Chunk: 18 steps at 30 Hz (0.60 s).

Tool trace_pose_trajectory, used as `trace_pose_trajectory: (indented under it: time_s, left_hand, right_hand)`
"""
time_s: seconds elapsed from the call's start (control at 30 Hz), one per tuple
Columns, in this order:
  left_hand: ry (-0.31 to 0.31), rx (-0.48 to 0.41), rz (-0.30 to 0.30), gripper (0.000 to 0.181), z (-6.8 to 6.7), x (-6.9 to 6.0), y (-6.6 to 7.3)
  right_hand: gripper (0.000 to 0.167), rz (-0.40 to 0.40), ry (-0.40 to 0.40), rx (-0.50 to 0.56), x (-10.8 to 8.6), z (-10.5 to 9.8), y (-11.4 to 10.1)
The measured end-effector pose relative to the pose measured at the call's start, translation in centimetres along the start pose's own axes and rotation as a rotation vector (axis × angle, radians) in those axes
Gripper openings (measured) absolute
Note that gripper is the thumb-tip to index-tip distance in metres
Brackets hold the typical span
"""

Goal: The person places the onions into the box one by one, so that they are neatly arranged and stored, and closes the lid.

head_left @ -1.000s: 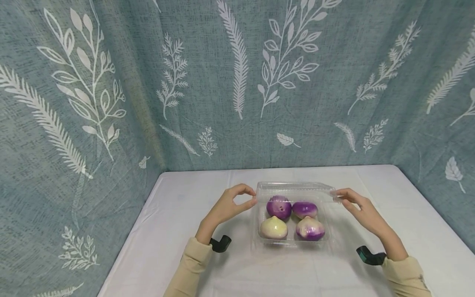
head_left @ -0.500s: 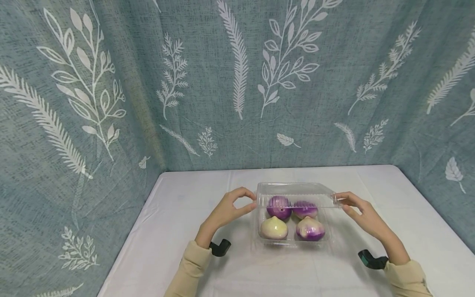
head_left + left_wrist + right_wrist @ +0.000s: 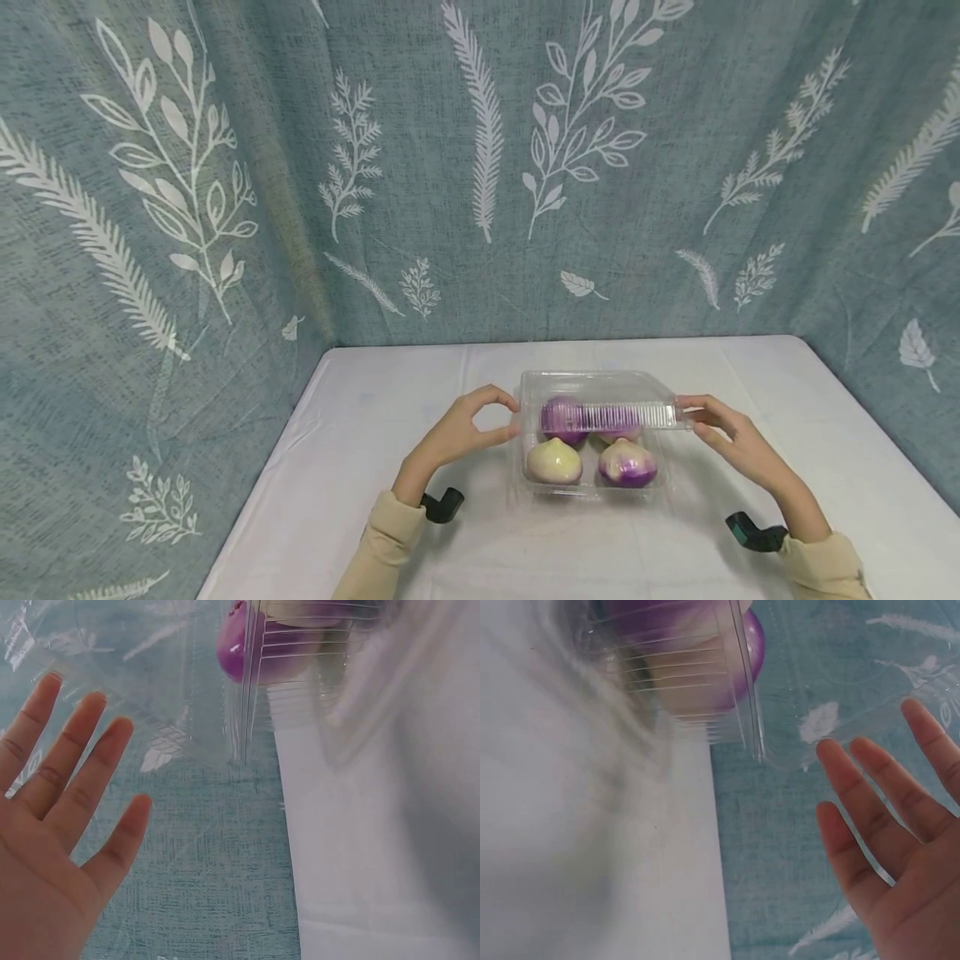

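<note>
A clear plastic clamshell box (image 3: 592,490) stands on the table, its hinged lid (image 3: 585,386) tilted partway over it. Several shiny round bulb vegetables lie inside: a yellowish-white one (image 3: 554,462) and a white-and-purple one (image 3: 627,463) in front, two purple ones behind, seen through the lid. My left hand (image 3: 453,429) holds the lid's left side between thumb and fingers. At the lid's right front corner, my right hand (image 3: 735,437) pinches the edge. Both wrist views show the other fingers of the left hand (image 3: 67,810) and right hand (image 3: 900,840) spread out, with the thumbs out of sight.
A white cloth (image 3: 480,550) covers the table. Blue-green curtains (image 3: 420,167) with white leaf prints enclose the back and sides. Black wrist mounts (image 3: 442,505) hang by both forearms, close above the cloth.
The lid has swung forward and down, so its ribbed front edge now lies over the rear vegetables. Both hands have moved slightly toward me with it. The box and vegetables have stayed put.
</note>
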<state>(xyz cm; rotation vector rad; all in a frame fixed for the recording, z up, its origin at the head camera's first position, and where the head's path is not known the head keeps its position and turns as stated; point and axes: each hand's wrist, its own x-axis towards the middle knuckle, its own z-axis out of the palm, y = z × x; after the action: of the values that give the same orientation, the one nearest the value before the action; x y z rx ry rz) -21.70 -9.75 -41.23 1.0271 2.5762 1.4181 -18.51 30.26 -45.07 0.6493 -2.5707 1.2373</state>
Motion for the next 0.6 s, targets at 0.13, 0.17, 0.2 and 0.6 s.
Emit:
trace_pose_trajectory:
  time_s: [0.13,0.17,0.2,0.6]
  left_hand:
    - [-0.014,0.002,0.008,0.026,-0.4,-0.4,1.6]
    - [-0.013,0.002,0.008,0.027,-0.4,-0.4,1.7]
    - [-0.012,0.004,0.007,0.027,-0.4,-0.5,1.8]
    - [-0.037,-0.011,-0.019,0.025,-0.3,-0.9,1.7]
  right_hand:
    - [0.034,-0.009,-0.043,0.050,-0.2,-0.1,0.1]
    - [0.035,-0.014,-0.052,0.060,-0.3,-0.1,0.2]
    - [0.036,-0.021,-0.060,0.070,-0.3,-0.1,0.2]
    - [0.037,0.051,-0.167,0.184,-1.1,0.3,0.7]
